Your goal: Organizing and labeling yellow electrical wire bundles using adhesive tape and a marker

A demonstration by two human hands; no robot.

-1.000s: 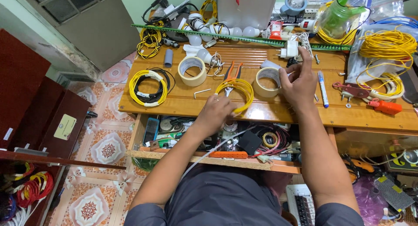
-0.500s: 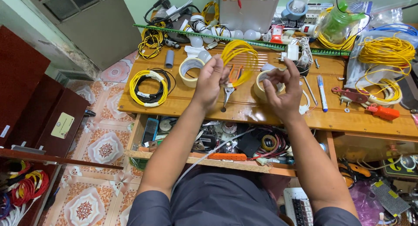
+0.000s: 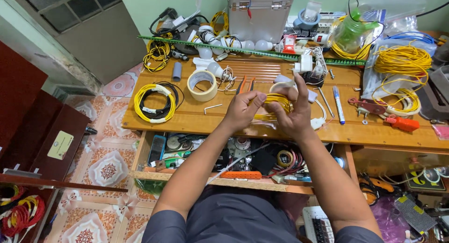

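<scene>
Gripping small yellow wire coil, left hand and right hand seen above wooden table; fingers of both clamped on coil. Masking tape roll lies left. Cream oval label stuck on dark red cabinet, far left.

Green wall — patterned tile floor, wooden desk.

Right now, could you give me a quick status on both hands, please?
Left hand and right hand grip the yellow wire coil above the desk. Pliers and tape roll lie close.
</scene>
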